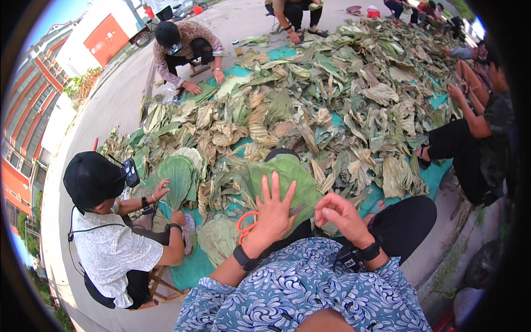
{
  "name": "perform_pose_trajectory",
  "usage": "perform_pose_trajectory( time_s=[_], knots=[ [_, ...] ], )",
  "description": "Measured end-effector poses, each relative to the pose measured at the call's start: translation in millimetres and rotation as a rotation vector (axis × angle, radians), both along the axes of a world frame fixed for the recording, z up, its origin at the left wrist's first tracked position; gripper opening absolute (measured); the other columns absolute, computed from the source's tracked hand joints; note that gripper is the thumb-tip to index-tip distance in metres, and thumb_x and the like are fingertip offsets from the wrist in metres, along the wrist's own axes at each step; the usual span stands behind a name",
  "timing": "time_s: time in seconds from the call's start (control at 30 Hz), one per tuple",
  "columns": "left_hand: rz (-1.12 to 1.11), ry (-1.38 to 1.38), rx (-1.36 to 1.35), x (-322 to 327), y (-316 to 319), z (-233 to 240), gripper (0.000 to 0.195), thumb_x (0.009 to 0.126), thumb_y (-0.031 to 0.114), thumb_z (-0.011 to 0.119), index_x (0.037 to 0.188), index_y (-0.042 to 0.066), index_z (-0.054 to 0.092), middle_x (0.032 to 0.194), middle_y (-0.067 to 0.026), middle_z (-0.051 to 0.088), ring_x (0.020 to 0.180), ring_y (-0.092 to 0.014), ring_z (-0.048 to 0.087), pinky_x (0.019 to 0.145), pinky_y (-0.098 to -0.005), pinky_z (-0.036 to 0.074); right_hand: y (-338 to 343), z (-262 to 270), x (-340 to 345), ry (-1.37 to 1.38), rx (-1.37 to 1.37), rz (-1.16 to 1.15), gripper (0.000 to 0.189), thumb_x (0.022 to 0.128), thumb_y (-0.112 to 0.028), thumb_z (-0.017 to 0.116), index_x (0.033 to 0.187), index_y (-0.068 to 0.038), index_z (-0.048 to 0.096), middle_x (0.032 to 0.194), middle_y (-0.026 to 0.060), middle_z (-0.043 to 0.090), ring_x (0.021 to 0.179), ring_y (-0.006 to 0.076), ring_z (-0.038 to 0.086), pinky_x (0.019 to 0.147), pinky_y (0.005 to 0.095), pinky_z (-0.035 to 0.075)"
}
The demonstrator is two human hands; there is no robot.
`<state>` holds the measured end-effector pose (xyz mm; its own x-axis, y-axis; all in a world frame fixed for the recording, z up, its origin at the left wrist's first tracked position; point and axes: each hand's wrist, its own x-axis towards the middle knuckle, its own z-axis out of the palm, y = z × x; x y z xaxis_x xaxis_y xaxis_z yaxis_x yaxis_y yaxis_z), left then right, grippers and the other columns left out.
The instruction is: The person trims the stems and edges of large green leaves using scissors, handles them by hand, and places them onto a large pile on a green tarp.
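Observation:
Spread flat over a broad green dried leaf, which looks like a lotus leaf, is my left hand. Scissors with orange handles lie under that palm, their dark blade tips showing past its right side. Whether the hand grips them is hidden. Just beyond the leaf's right edge, my right hand is raised with loosely curled fingers, and nothing shows in it. The leaf rests over my lap. More flattened leaves lie to the left of my left forearm.
A large heap of dry leaves covers a green sheet ahead. A person in a black cap sits close at left, holding leaves. Others sit at far left, far side and right.

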<state>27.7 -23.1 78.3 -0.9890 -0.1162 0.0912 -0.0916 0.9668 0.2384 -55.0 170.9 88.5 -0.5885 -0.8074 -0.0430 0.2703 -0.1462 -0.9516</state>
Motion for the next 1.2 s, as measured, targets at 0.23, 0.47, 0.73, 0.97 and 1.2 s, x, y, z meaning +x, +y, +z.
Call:
perform_pose_trajectory(
  time_s=[0.23, 0.47, 0.73, 0.97, 1.2],
  knots=[
    [0.019, -0.05, 0.153, -5.1, 1.8, -2.1, 0.067, 0.085, 0.036, 0.063, 0.143, 0.017, 0.034, 0.152, -0.0243, 0.005, 0.138, -0.05, 0.007, 0.096, -0.068, 0.03, -20.3, -34.5, 9.6, -0.095, 0.107, 0.126, 0.024, 0.094, -0.014, 0.052, 0.114, -0.001, 0.049, 0.105, 0.0113, 0.062, 0.095, 0.0177, 0.063, 0.08, 0.0275, 0.05],
    [0.04, -0.023, 0.174, -0.2, -0.8, -7.1, 0.066, 0.085, 0.031, 0.064, 0.143, 0.016, 0.035, 0.152, -0.0252, 0.006, 0.139, -0.05, 0.006, 0.099, -0.0645, 0.029, 37.9, 55.8, -48.2, 0.296, 0.117, 0.072, 0.028, 0.093, -0.011, 0.052, 0.119, 0.001, 0.053, 0.103, 0.0069, 0.063, 0.097, 0.0138, 0.06, 0.088, 0.0275, 0.046],
    [0.009, 0.09, 0.142, -2.1, -5.7, -2.1, 0.067, 0.082, 0.023, 0.066, 0.141, 0.01, 0.036, 0.151, -0.0281, 0.008, 0.137, -0.051, 0.01, 0.101, -0.0598, 0.027, 103.3, 236.2, -56.3, 1.248, -0.474, 0.343, 0.057, 0.093, -0.049, 0.049, 0.105, 0.005, 0.063, 0.102, 0.018, 0.065, 0.097, 0.0324, 0.059, 0.081, 0.0428, 0.047],
    [0.059, 0.128, 0.106, -2.1, -10.7, -8.7, 0.069, 0.08, 0.014, 0.066, 0.141, 0.007, 0.036, 0.151, -0.0282, 0.008, 0.138, -0.051, 0.008, 0.108, -0.0545, 0.021, 105.2, 248.4, -34.5, 1.403, -0.526, 0.305, 0.048, 0.089, -0.043, 0.054, 0.102, 0.002, 0.063, 0.098, 0.015, 0.063, 0.095, 0.0305, 0.058, 0.08, 0.0419, 0.047],
    [0.122, 0.121, 0.063, 4.2, -12.4, -9.7, 0.069, 0.078, 0.004, 0.063, 0.141, 0.007, 0.036, 0.153, -0.0251, 0.008, 0.14, -0.047, 0.008, 0.111, -0.0515, 0.018, 94.9, 213.2, -23.3, 1.365, -0.54, 0.076, 0.039, 0.084, -0.038, 0.059, 0.099, -0.001, 0.062, 0.094, 0.0119, 0.061, 0.093, 0.0286, 0.057, 0.08, 0.0409, 0.046]
  ],
)
